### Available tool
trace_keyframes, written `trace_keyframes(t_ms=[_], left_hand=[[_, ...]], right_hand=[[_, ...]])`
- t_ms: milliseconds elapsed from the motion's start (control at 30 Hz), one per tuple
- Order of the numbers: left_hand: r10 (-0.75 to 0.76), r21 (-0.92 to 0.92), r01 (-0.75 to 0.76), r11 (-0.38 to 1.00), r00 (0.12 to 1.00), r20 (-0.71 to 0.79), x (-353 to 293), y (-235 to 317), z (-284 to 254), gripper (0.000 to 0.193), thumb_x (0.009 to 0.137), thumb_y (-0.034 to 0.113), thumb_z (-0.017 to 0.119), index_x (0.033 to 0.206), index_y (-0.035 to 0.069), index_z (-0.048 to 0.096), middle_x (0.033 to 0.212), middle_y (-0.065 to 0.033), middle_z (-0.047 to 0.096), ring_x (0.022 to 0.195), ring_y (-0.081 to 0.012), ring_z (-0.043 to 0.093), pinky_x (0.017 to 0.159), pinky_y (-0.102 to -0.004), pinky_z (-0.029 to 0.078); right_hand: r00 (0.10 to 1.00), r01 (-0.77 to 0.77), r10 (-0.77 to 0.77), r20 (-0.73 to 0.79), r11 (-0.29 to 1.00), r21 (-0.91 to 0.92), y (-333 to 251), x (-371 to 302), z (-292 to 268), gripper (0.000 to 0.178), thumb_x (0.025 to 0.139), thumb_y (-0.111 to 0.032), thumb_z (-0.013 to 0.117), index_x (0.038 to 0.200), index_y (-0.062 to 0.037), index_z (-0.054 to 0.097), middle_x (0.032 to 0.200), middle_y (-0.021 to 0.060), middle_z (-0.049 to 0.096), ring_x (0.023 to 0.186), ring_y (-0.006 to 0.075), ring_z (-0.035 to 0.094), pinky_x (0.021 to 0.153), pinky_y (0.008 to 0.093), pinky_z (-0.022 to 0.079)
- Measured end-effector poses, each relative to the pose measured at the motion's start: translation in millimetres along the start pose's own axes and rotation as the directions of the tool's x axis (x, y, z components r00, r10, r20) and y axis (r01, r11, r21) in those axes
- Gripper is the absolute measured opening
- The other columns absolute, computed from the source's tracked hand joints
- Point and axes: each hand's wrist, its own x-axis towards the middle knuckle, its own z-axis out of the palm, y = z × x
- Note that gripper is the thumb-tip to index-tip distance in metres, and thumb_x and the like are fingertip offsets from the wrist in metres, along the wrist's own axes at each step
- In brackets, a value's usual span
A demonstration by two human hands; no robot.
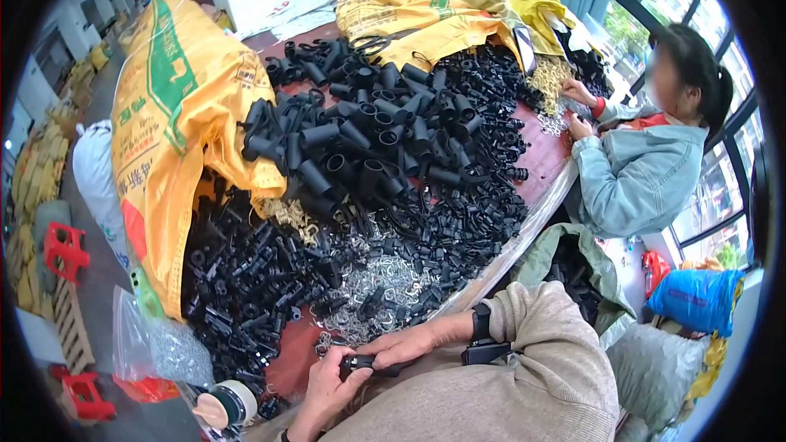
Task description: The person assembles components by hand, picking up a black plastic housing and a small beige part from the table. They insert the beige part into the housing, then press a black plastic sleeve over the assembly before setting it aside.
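Note:
At the table's near edge, my left hand [327,386] is closed around one end of a small black plastic part [357,364]. My right hand [409,343] comes in from the right and grips the same part; its exact kind is partly hidden by the fingers. Just beyond my hands lies a heap of silvery metal hooks [391,285] mixed with black pieces. Small black plastic fittings [246,274] spread to the left of it. Farther back is a pile of black tubes [372,131] with straps. Some dark red tabletop [295,354] shows beside my left hand.
A yellow woven sack [155,98] spills parts at the left, and another yellow sack [409,16] lies at the back. A co-worker [647,147] handles small pieces at the far right. An open green sack [594,270] stands by my right elbow. A lidded container [228,403] sits at lower left.

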Motion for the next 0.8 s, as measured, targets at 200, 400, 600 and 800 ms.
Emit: trace_keyframes(t_ms=[200, 400, 600, 800], left_hand=[[-0.056, -0.024, 0.053, 0.998, 0.987, -0.153, 11.8, 3.5, 10.5, 0.028, 0.083, 0.028, 0.052, 0.081, 0.0, 0.048, 0.063, -0.0109, 0.051, 0.056, -0.0181, 0.051, 0.053, -0.0299, 0.04], [-0.047, -0.053, 0.039, 0.998, 0.986, -0.163, 15.6, 13.6, 9.9, 0.025, 0.084, 0.023, 0.05, 0.076, -0.001, 0.051, 0.062, -0.01, 0.052, 0.055, -0.0174, 0.051, 0.052, -0.0288, 0.04], [-0.063, -0.232, 0.016, 0.973, 0.979, -0.195, 17.8, 5.2, 6.2, 0.028, 0.085, 0.023, 0.049, 0.072, -0.001, 0.051, 0.061, -0.0062, 0.051, 0.055, -0.0125, 0.048, 0.051, -0.0254, 0.037], [0.036, -0.145, -0.075, 0.987, 0.967, -0.253, 24.9, -4.1, 5.3, 0.028, 0.083, 0.025, 0.052, 0.074, -0.002, 0.053, 0.061, -0.0071, 0.053, 0.055, -0.0142, 0.049, 0.05, -0.0263, 0.038]], right_hand=[[0.993, 0.106, -0.097, -0.067, 0.984, 0.143, 8.6, 13.0, 1.5, 0.031, 0.08, -0.026, 0.043, 0.093, 0.0013, 0.051, 0.071, 0.0024, 0.051, 0.061, 0.011, 0.046, 0.053, 0.0235, 0.037], [1.0, -0.011, 0.015, -0.012, 0.961, 0.276, -4.8, 6.5, -1.8, 0.025, 0.08, -0.025, 0.045, 0.08, -0.0015, 0.054, 0.057, -0.001, 0.047, 0.043, 0.004, 0.036, 0.038, 0.0193, 0.027], [0.999, -0.044, 0.032, 0.042, 0.941, 0.334, -5.0, 11.0, -5.7, 0.024, 0.079, -0.022, 0.045, 0.09, -0.0015, 0.052, 0.06, -0.0001, 0.048, 0.048, 0.0048, 0.04, 0.04, 0.0197, 0.029], [0.998, 0.031, 0.006, -0.062, 0.808, 0.588, -12.9, 17.9, 6.2, 0.025, 0.077, -0.017, 0.05, 0.099, -0.003, 0.049, 0.064, 0.0009, 0.049, 0.051, 0.0067, 0.044, 0.042, 0.0185, 0.035]])
